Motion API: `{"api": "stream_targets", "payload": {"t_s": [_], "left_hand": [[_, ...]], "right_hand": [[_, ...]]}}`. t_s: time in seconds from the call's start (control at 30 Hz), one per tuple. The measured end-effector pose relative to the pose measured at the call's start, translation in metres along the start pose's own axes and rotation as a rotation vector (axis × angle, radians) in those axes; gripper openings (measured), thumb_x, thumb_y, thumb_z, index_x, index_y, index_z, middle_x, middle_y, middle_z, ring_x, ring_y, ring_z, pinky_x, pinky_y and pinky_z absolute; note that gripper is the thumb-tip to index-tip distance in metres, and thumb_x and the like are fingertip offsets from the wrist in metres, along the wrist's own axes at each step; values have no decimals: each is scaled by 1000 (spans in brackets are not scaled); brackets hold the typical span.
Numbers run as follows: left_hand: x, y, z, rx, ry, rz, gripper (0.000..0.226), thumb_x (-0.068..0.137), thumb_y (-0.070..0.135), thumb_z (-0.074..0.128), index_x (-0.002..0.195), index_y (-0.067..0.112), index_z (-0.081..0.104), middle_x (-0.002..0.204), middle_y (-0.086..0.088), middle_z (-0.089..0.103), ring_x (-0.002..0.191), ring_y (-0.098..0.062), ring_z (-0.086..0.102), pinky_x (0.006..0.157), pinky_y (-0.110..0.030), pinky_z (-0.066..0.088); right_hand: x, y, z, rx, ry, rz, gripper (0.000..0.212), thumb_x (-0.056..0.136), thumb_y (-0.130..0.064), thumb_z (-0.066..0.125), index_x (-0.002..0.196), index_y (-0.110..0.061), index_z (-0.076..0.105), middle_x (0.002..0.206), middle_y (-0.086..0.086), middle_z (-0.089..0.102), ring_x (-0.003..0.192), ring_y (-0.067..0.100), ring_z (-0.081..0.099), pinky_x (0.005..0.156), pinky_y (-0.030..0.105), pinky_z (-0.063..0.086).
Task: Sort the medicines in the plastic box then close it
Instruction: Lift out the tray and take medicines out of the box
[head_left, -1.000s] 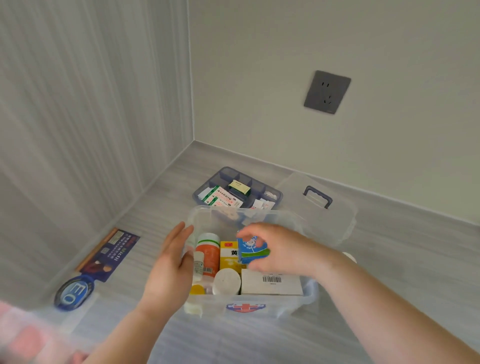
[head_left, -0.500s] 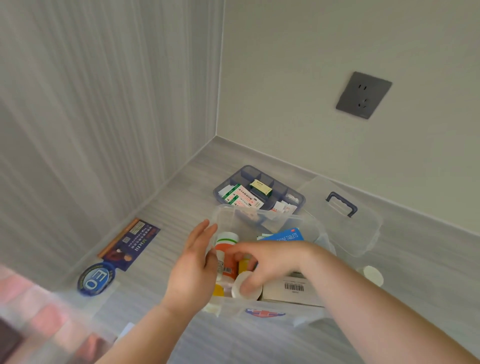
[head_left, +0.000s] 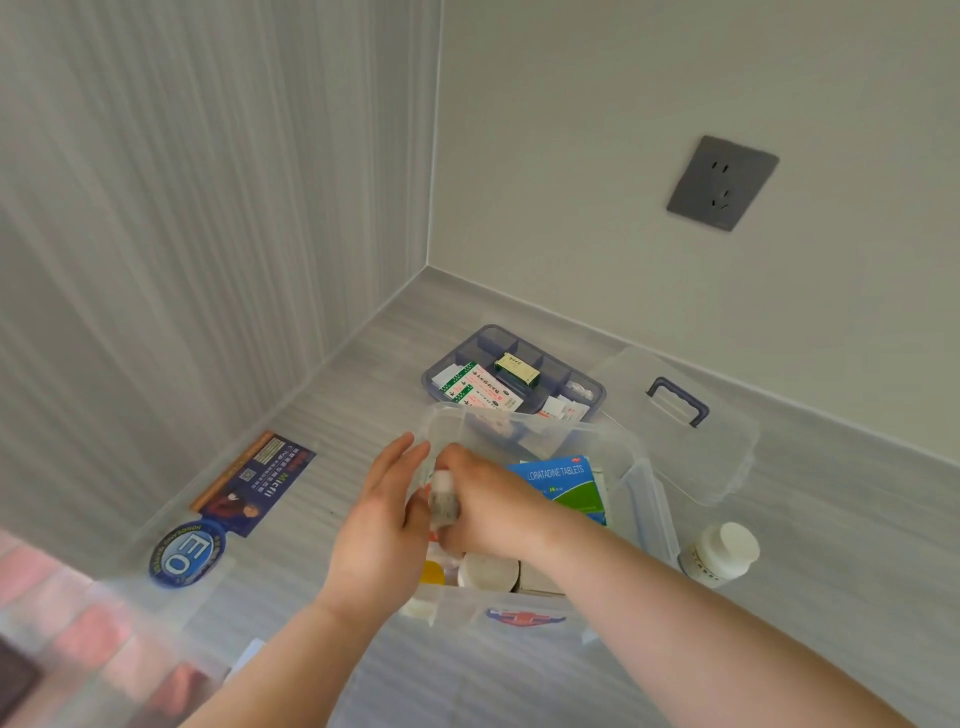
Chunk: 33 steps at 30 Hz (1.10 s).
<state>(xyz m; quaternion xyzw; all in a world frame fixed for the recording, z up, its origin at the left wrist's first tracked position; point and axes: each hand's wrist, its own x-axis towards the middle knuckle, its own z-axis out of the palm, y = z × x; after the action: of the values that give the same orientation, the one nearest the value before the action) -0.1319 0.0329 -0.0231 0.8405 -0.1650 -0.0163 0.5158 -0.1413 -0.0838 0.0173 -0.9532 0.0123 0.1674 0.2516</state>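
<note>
Near left corner: a blurred pink and dark shape (head_left: 62, 644) fills it; too smeared to tell what it is.
Forearms: both are cut off by the bottom edge and reach up and inward over the desk (head_left: 322, 519).
Left hand (head_left: 379, 535): held on edge at the near left of the plastic box (head_left: 654, 514), palm turned right, fingers (head_left: 395, 457) loosely spread and straight, touching the box's left wall; it grips nothing that shows.
Right hand (head_left: 493, 509): back toward the camera, over the box's left half, fingers curled down around a small white bottle (head_left: 444, 501); the bottle is blurred and mostly covered, so its label cannot be read.
Box contents: under the hands only scraps show, a yellow cap (head_left: 434, 571) and a white round lid (head_left: 485, 569); the rest is hidden. To the right a blue and green tablet carton (head_left: 566, 488) leans upright inside.
Box front: a red and blue emblem (head_left: 524, 618), blurred.
Right of box: a white bottle (head_left: 719, 553) stands on the desk, just beside the box.
Left of box: a round blue sticker (head_left: 187, 553) and a dark leaflet (head_left: 254, 483) lie flat, well apart from the box.
Behind box: a blue divided tray (head_left: 587, 387) holding sachets and a small green carton (head_left: 517, 368); its near edge is hidden by the box wall.
Far right: the clear lid (head_left: 717, 457) with a blue handle lies open on the desk.
Back wall: a grey socket (head_left: 722, 183).
</note>
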Motion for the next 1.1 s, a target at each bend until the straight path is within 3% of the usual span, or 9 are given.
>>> {"api": "stream_targets", "payload": {"t_s": [0.13, 0.23, 0.43, 0.53, 0.67, 0.83, 0.9, 0.97, 1.1], "left_hand": [[-1, 3, -2, 4, 7, -13, 39, 88, -1, 39, 122, 14, 48, 144, -1, 33, 119, -3, 30, 95, -18, 22], [-2, 6, -2, 28, 11, -21, 37, 88, -2, 39, 118, 14, 53, 143, -3, 35, 125, -15, 36, 93, -23, 26], [-2, 12, -1, 38, -4, -32, 33, 88, -1, 40, 112, 14, 56, 143, -3, 35, 105, -6, 35, 86, -25, 28], [-3, 14, -1, 44, -2, -46, 33, 87, -1, 40, 113, 14, 56, 143, -3, 35, 104, -8, 37, 86, -25, 28], [-2, 15, 0, 48, 12, -68, 34, 85, -6, 41, 111, 10, 57, 142, -7, 36, 124, -24, 38, 93, -31, 32], [-4, 19, -2, 32, -18, -118, 34, 86, -5, 43, 113, 12, 57, 143, -6, 35, 124, -29, 39, 88, -59, 44], [-4, 20, -2, 32, -24, -129, 34, 86, -4, 42, 113, 13, 56, 143, -5, 34, 124, -29, 39, 87, -60, 45], [-4, 21, -2, 31, -27, -138, 35, 86, -4, 42, 113, 14, 56, 143, -5, 34, 124, -29, 39, 87, -61, 45], [-5, 20, -3, 23, -28, -145, 35, 86, -4, 42, 112, 14, 56, 144, -4, 33, 125, -29, 38, 87, -62, 44]], "right_hand": [[-41, 16, -22, 325, 251, -38, 47, 76, -23, 67, 103, -41, 33, 92, -10, 49, 71, 3, 54, 53, 11, 41], [-84, 42, -30, 580, 510, -88, 64, 74, -10, 69, 97, -62, 40, 95, -20, 49, 76, -12, 55, 60, 3, 45], [-152, 108, -1, 361, 899, 194, 42, 64, -4, 78, 89, -31, 57, 87, -11, 45, 67, -2, 52, 57, 4, 39], [-166, 134, 27, 73, 809, 459, 37, 70, -10, 75, 104, -7, 60, 95, 3, 44, 66, 23, 56, 54, 25, 38], [-166, 147, 54, -111, 556, 599, 42, 76, -16, 69, 114, -4, 55, 114, 18, 48, 86, 35, 62, 62, 36, 49], [-161, 148, 66, -293, 582, 461, 42, 30, -5, 91, 65, -7, 68, 63, 14, 65, 41, 22, 61, 25, 21, 38], [-159, 155, 69, -235, 553, 469, 50, 53, -6, 84, 99, -9, 67, 84, 16, 67, 63, 26, 67, 41, 25, 48], [-158, 165, 73, -168, 525, 512, 60, 82, -14, 60, 136, -16, 33, 120, 10, 55, 98, 27, 60, 70, 31, 49], [-158, 169, 70, 9, 516, 553, 65, 85, -27, 56, 139, -23, 21, 134, -1, 43, 109, 21, 54, 79, 29, 44]]}}
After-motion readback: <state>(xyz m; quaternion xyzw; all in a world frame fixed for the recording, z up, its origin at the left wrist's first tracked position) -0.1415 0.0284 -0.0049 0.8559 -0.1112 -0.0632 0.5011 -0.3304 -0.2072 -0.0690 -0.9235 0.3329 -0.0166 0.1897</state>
